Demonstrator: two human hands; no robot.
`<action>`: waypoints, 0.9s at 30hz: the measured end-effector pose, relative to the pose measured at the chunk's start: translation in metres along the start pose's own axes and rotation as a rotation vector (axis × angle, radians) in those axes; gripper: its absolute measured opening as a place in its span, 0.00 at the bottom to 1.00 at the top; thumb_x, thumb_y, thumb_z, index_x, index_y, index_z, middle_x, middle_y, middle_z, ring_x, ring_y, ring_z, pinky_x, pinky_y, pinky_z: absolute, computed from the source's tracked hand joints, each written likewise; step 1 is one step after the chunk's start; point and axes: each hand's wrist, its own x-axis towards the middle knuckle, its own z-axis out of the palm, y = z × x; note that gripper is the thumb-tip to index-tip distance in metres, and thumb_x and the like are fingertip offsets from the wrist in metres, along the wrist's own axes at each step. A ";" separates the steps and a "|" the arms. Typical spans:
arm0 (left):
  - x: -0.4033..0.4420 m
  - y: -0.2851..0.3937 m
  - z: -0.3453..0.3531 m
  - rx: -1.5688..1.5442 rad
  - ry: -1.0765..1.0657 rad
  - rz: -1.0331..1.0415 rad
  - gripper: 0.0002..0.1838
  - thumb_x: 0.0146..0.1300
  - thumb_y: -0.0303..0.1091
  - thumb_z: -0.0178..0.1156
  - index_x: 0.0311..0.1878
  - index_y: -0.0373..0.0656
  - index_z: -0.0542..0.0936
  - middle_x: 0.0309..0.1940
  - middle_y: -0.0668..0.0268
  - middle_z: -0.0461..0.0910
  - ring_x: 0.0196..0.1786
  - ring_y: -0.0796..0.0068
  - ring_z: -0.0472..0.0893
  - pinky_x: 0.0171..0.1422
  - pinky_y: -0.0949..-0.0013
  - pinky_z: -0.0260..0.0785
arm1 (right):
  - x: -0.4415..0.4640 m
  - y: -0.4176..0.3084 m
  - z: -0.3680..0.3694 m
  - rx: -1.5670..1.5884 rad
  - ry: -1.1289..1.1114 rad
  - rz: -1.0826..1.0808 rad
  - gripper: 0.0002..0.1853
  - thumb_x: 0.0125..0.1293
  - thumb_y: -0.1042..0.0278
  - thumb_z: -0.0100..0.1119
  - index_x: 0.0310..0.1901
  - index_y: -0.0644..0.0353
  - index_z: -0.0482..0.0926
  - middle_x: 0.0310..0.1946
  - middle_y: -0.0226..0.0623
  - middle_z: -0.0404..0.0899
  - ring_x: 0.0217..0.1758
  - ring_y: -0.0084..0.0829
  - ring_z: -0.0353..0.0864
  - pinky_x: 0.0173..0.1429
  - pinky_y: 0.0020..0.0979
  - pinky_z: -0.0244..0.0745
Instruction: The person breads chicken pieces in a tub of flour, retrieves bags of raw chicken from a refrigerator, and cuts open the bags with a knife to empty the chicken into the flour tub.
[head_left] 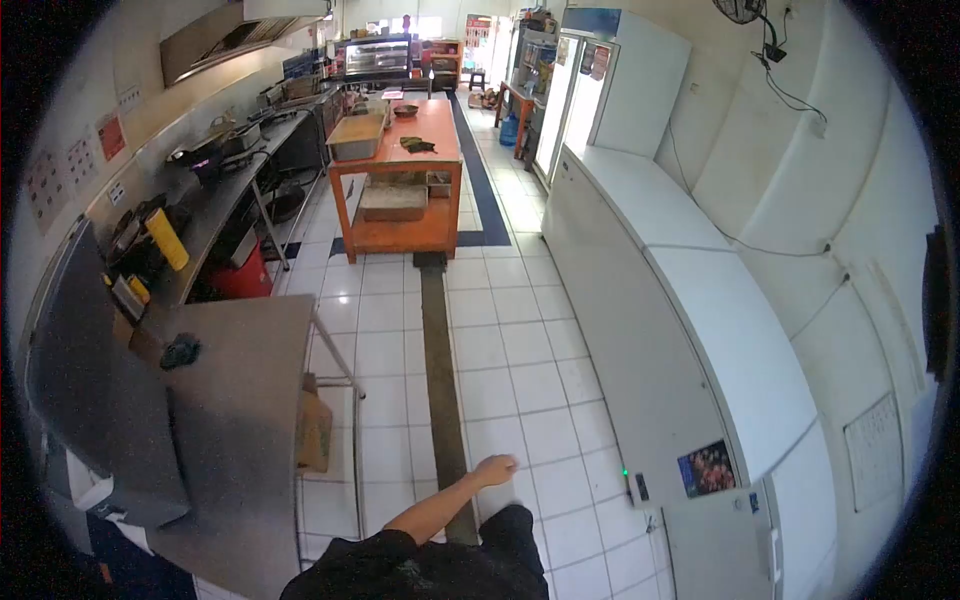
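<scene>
My left hand [495,470] is in front of my body, over the white tiled floor [492,390]. Its fingers are curled in, and nothing shows in them. The bare forearm runs out of a black short sleeve. No surface or object touches this hand; below it lies a dark strip [440,360] set into the tiles. My right hand is out of the picture.
On my left stands a steel table [240,400] with a dark green cloth [180,351]. A long white chest freezer [640,300] lines the right. Ahead, an orange table [440,150] carries a tray [357,137]. A glass-door fridge [575,110] stands beyond the freezer.
</scene>
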 end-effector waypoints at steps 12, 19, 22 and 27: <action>0.033 -0.195 -0.079 0.015 0.097 -1.062 0.20 0.59 0.41 0.45 0.40 0.36 0.82 0.46 0.49 0.80 0.52 0.49 0.78 0.58 0.52 0.69 | 0.246 -0.422 0.034 -0.359 -0.203 -0.275 0.11 0.62 0.63 0.51 0.27 0.59 0.78 0.20 0.35 0.77 0.17 0.27 0.73 0.19 0.28 0.66; 0.095 -0.220 -0.085 -0.073 0.032 -1.078 0.12 0.56 0.37 0.54 0.36 0.41 0.83 0.30 0.58 0.83 0.31 0.66 0.84 0.33 0.60 0.75 | 0.295 -0.842 0.139 -0.282 -0.240 -0.799 0.13 0.65 0.62 0.50 0.44 0.62 0.75 0.28 0.36 0.79 0.25 0.27 0.79 0.24 0.26 0.72; 0.162 -0.254 -0.097 -0.674 0.080 -1.396 0.04 0.53 0.29 0.59 0.29 0.40 0.80 0.25 0.59 0.80 0.25 0.65 0.80 0.27 0.58 0.73 | 0.277 -0.919 0.208 -0.131 -0.199 -0.758 0.13 0.67 0.64 0.47 0.44 0.62 0.76 0.29 0.37 0.80 0.26 0.27 0.80 0.25 0.26 0.72; 0.348 -0.354 -0.184 -0.258 0.370 -0.953 0.24 0.58 0.51 0.51 0.38 0.36 0.80 0.33 0.53 0.83 0.34 0.58 0.82 0.42 0.59 0.73 | 0.342 -0.909 0.240 -0.358 -0.263 -0.547 0.14 0.67 0.57 0.50 0.44 0.59 0.75 0.28 0.35 0.79 0.24 0.29 0.79 0.25 0.31 0.74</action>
